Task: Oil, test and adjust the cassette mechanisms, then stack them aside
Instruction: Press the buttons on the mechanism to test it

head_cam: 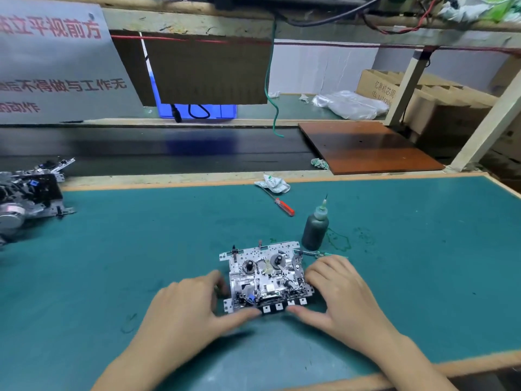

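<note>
A metal cassette mechanism (266, 276) lies flat on the green bench (141, 249), near its front edge and directly between the two hands. The left hand (183, 309) sits against the mechanism's left side, fingers curled along that edge and the thumb reaching in under the row of black keys at the front. The right hand (342, 294) mirrors it on the right side, fingers bent over the right edge and the thumb stretched toward the same keys. Both hands grasp the mechanism from opposite sides.

Just behind the mechanism's right corner stands a dark oil bottle (315, 228) with a thin nozzle, upright, next to green stains on the mat. Farther back lies a red-handled screwdriver (283, 206), its tip toward a crumpled cloth (273, 184). At the far left edge of the bench a pile of other mechanisms (26, 193) rests, well apart from the hands.
</note>
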Demonstrator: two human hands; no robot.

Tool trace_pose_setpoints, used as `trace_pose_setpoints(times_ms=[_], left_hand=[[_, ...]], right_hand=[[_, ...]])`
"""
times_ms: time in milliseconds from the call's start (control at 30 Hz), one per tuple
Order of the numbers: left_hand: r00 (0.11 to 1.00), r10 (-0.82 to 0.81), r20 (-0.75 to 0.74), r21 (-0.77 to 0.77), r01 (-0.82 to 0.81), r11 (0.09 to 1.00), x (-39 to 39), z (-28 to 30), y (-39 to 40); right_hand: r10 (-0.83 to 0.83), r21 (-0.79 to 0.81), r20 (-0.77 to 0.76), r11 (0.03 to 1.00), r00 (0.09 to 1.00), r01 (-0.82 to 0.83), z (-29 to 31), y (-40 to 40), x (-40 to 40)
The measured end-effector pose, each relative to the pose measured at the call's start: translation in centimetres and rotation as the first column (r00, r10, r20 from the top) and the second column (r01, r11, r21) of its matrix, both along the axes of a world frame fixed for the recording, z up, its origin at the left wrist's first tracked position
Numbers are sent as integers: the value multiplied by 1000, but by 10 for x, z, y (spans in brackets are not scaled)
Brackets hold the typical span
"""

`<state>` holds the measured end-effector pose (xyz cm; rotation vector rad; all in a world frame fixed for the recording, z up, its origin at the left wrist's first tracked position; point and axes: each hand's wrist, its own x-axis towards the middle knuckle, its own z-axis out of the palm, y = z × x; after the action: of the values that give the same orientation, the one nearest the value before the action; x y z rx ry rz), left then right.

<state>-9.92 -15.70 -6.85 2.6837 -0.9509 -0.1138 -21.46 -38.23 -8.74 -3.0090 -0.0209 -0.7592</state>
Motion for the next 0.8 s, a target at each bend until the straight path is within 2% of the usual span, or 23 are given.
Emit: trace_pose_setpoints(times_ms=[67,167,333,567,800], left_hand=[[994,1,106,31,-4,1000,-9,-5,-6],[986,53,158,-79,-40,996,-13,-11,-14],[975,42,219,-220,7,976,-14,-21,-21],[972,93,216,-211,-47,976,-12,-21,-23],[988,-13,152,-255,52,966,-6,-20,-21]], right_hand=[[7,-8,-15,1000,1000,-7,-1,1,3],[6,20,3,1000,1000,-6,-3,0,4],[-6,79,47,997,999,2,-7,2,4],[70,177,35,981,997,-75,-9,-1,5],[2,147,57,989,998,-10,-10,0,7]])
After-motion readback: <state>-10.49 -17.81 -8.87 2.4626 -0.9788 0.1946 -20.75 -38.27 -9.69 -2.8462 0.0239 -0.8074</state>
